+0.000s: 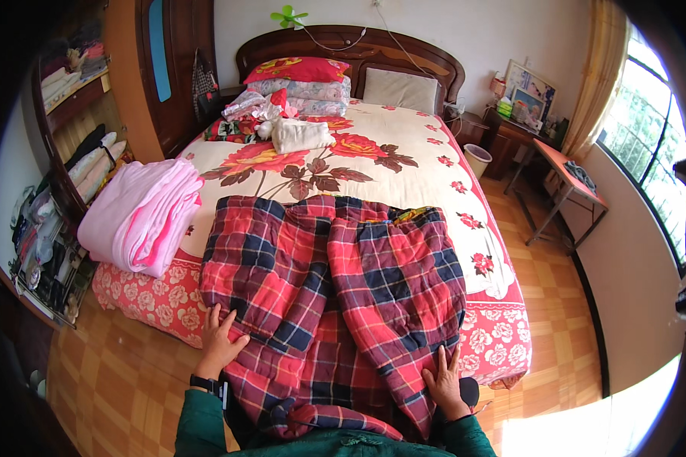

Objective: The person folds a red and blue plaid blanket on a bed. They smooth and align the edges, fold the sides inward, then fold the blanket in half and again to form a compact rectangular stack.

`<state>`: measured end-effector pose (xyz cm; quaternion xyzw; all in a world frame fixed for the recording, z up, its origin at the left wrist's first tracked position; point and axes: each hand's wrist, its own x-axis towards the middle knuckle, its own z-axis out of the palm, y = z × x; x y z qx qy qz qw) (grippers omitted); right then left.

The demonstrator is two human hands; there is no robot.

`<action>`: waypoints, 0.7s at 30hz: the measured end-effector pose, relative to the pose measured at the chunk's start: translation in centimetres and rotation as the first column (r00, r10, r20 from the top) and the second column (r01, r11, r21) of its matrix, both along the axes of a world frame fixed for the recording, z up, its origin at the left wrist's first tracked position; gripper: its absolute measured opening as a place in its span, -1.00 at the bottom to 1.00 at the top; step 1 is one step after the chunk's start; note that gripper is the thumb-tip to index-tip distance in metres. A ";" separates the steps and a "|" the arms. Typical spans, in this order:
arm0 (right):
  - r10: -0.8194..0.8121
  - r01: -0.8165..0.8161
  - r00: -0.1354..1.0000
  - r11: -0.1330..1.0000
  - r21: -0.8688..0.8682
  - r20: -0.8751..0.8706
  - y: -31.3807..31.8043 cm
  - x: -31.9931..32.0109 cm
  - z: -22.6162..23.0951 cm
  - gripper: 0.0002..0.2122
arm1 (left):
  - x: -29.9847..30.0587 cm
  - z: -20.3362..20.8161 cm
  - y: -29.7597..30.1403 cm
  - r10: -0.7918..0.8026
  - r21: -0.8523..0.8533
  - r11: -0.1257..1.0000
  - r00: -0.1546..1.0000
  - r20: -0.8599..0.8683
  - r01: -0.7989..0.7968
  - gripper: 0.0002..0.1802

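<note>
A padded red and navy plaid cloth point(392, 274) lies across the foot of the bed and hangs down toward me. Its two sides are folded inward, meeting near the middle; a bit of yellow patterned lining shows at the far edge. I cannot tell whether it is a quilt or a garment. My left hand point(219, 341) rests on its left edge, fingers spread and nothing gripped. On the lower right edge lies my right hand point(446, 386), open, with fingers stretched out over the fabric.
The bed point(503, 324) has a flowered cover. A folded pink blanket point(141, 213) sits on its left corner. Folded clothes point(301, 135) and stacked pillows point(305, 87) lie farther up. At right stand a small table point(560, 171) and a bin point(477, 160); shelves point(72, 167) stand left.
</note>
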<state>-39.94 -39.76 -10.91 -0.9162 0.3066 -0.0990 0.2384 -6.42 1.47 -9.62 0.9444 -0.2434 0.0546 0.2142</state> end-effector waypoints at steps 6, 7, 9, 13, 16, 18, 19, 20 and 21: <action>0.006 -0.005 1.000 0.999 -0.040 0.023 -0.2 0.0 -0.7 -0.27 | 0.0 -0.2 0.0 -0.010 -0.015 1.000 1.000 0.012 0.011 -0.26; 0.009 -0.007 0.999 0.999 -0.049 0.048 -0.2 -0.1 -0.9 -0.28 | 0.0 -0.3 0.0 -0.011 -0.018 1.000 1.000 0.010 0.011 -0.26; 0.012 -0.008 0.997 0.998 -0.055 0.075 -0.3 -0.1 -1.1 -0.28 | 0.0 -0.3 0.0 -0.011 -0.026 1.000 1.000 0.006 0.011 -0.26; 0.003 0.000 0.998 0.999 -0.053 0.063 -0.3 -0.2 -1.3 -0.28 | 0.1 -0.2 0.0 -0.013 -0.028 1.000 1.000 0.002 0.013 -0.26; -0.003 0.006 0.998 0.999 -0.053 0.061 -0.3 -0.1 -1.4 -0.28 | 0.0 0.0 0.0 -0.009 -0.032 0.999 1.000 -0.012 0.009 -0.27; -0.004 0.008 0.998 0.998 -0.054 0.063 -0.1 -0.2 -1.4 -0.28 | 0.0 0.1 0.0 -0.008 -0.028 1.000 1.000 -0.020 0.007 -0.27; -0.004 0.008 0.998 0.998 -0.058 0.064 -0.1 -0.2 -1.3 -0.28 | 0.0 0.2 0.0 -0.009 -0.028 1.000 1.000 -0.016 0.009 -0.27; 0.008 -0.001 0.996 0.998 -0.069 0.091 -0.1 -0.2 -1.2 -0.27 | 0.0 0.2 0.0 -0.010 -0.028 1.000 1.000 -0.013 0.010 -0.27; -0.003 0.005 0.997 1.000 -0.030 0.077 -0.1 -0.1 -0.9 -0.29 | 0.0 0.2 0.0 -0.012 -0.029 1.000 1.000 -0.009 0.011 -0.27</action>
